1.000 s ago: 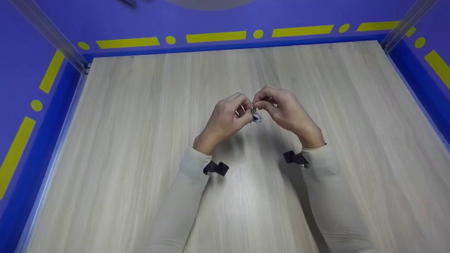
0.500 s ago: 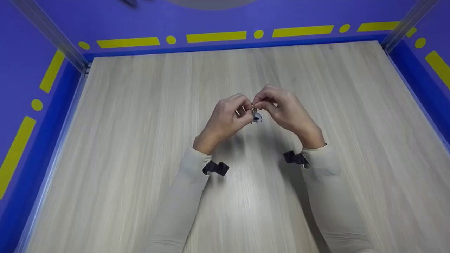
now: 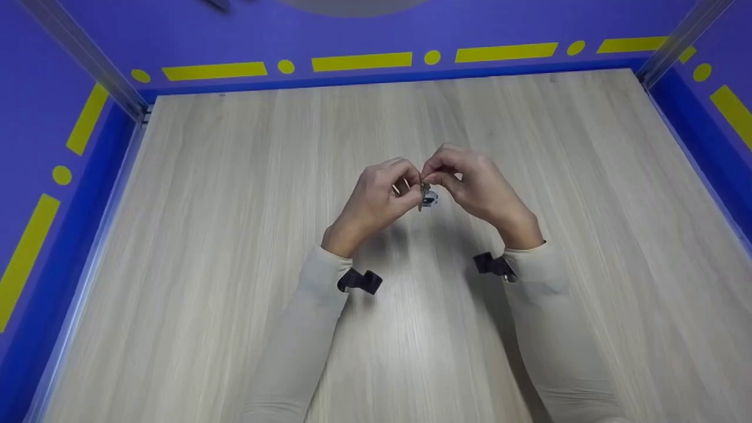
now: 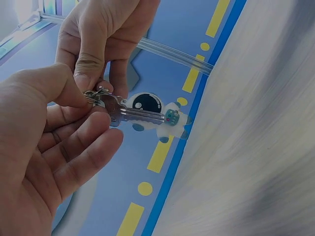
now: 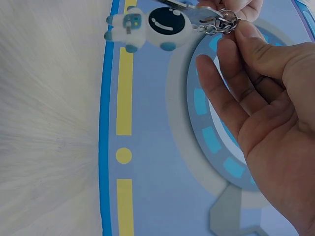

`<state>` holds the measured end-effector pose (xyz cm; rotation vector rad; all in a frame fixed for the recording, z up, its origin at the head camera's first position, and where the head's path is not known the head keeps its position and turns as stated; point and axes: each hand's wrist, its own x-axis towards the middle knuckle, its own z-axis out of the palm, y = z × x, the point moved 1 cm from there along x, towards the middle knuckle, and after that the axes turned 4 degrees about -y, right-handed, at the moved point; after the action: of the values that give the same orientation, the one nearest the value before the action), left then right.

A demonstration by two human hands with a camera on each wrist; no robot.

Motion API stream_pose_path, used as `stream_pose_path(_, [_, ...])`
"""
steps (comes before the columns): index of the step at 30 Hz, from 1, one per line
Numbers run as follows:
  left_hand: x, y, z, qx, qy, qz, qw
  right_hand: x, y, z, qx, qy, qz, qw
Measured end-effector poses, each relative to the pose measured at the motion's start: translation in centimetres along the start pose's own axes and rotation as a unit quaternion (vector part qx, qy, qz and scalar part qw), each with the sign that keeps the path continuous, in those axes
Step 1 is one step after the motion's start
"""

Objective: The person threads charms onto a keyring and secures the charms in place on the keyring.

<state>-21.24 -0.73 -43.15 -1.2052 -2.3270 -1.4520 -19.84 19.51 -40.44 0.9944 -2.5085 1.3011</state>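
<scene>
The key ring is pinched by the fingertips of both the left hand and right hand. The charm is chained to the ring; whether the key beside it is fully threaded cannot be told. Around the ring, tabletop extends; its edges lie well apart.

Your white, astronaut-shaped charm has a glossy black visor with white highlights, teal-blue tips, and a teal chest patch with small differently coloured marks. Just beside the charm, your flat metal key and linked metal ring are silver-grey. Below the charm, your greyish-beige worktop shows streaky wood grain. Beyond the charm, a violet-blue panel carries yellow dashes and dots above a deeper blue band. Your plain sleeves, nearer you than the charm, are pale beige, their straps black.
</scene>
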Motion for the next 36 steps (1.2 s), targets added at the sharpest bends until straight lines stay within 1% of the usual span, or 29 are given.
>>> stream_pose_path(5, [0.05,-0.09,0.07,-0.007,0.007,-0.026,0.9996,0.02,0.06,0.03,0.003,0.001,0.003,1.0])
stream_pose_path(11, [0.09,-0.14,0.19,-0.044,0.022,-0.078,0.9957,-0.05,-0.04,0.14,0.011,0.016,0.021,1.0])
stream_pose_path(14, [0.13,-0.09,0.21,-0.058,0.023,-0.097,0.9934,-0.17,-0.01,0.19,0.027,0.028,0.031,0.999])
stream_pose_path(16, [0.16,-0.06,0.2,-0.07,0.022,-0.101,0.9922,-0.2,0.03,0.18,0.049,0.038,0.035,0.997])
stream_pose_path(19, [0.19,-0.07,0.14,-0.089,0.024,-0.097,0.991,-0.2,0.1,0.13,0.081,0.052,0.035,0.995])
stream_pose_path(22, [0.21,-0.07,0.06,-0.091,0.032,-0.086,0.9916,-0.15,0.16,0.07,0.1,0.059,0.033,0.993])
stream_pose_path(28, [0.27,-0.15,-0.07,-0.06,0.063,-0.058,0.9945,-0.11,0.23,0.01,0.128,0.061,0.04,0.989])
stream_pose_path(31, [0.25,-0.2,-0.17,-0.043,0.076,-0.038,0.9954,-0.1,0.23,0.01,0.129,0.055,0.039,0.989])
stream_pose_path(34, [0.2,-0.28,-0.24,-0.024,0.081,-0.015,0.9963,-0.11,0.15,0.02,0.123,0.05,0.036,0.991])
stream_pose_path(36, [0.15,-0.36,-0.27,-0.014,0.084,-0.006,0.9964,-0.09,0.05,0.04,0.123,0.044,0.033,0.991])
